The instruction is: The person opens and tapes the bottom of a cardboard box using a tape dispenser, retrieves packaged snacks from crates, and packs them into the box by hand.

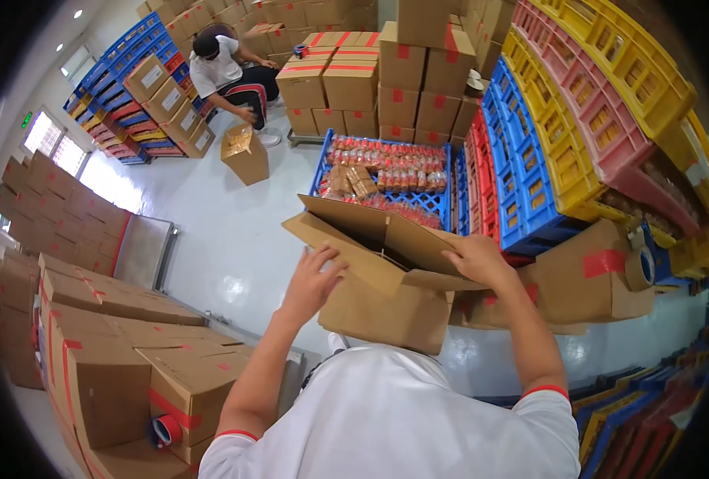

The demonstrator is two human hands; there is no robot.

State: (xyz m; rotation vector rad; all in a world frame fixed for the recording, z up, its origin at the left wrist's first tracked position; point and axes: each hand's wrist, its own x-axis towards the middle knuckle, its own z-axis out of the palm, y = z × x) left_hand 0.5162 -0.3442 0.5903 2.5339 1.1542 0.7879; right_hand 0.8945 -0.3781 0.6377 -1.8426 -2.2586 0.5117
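Glossy pale floor (234,231), a room stacked with cartons (353,80), white labels (154,77) too small to read. An open box (386,315) before me: my left fingers (321,257) loosely spread, my right fingers (460,254) touching it, grip unclear.

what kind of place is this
Probably a packing or storage room: taped cartons are stacked around it, tall piles of plastic crates stand at one side, and a blue crate of packaged goods lies beyond an open cardboard box.

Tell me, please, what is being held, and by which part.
An open box, held at its right flap by the right hand; whether the left hand grips the near flap cannot be told.
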